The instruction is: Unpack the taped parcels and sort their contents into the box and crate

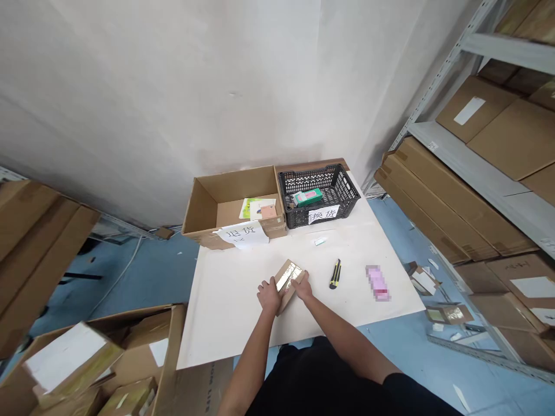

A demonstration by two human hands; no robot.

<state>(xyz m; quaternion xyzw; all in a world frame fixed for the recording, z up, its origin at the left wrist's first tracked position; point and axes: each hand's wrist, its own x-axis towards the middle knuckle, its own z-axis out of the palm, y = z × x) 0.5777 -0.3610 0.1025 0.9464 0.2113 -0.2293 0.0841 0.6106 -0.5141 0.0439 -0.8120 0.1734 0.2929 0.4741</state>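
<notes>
Here, the left hand [269, 296] and right hand [302, 285] grip a taped brown cardboard box [287, 279], fingers clasping its sides. A black-and-yellow cutter [335, 274] lies on the white table [225, 300].

1 taped cardboard box [287, 277] is held diagonally.

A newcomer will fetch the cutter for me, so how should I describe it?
Start at the white tabletop. Right of the small cardboard box held by the left hand and right hand, and left of the blurred pink item, lies the cutter. Its slim black-and-yellow body sets it apart from the brown box and the pink item.
</notes>
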